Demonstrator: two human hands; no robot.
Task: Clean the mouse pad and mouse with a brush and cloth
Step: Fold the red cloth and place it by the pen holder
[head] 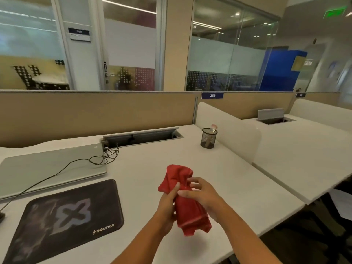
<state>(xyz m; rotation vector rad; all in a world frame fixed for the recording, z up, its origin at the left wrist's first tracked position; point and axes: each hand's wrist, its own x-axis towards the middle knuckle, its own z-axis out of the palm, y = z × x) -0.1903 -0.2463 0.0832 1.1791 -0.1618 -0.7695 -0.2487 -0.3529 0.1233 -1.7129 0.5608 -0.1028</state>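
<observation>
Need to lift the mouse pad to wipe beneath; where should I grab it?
Grip the mouse pad at its near right corner, coming from the right. It lies flat and thin on the desk, so only an edge offers a grip; the laptop and cable crowd its far and left sides.

The room is bright and evenly lit by ceiling lamps (207, 25), which shine through the glass walls (238, 54). On the white surface (238, 178) only a faint, soft shadow lies under the cloth (190, 212). Straight lines bend near the edges, and the far right side is blurred.
</observation>
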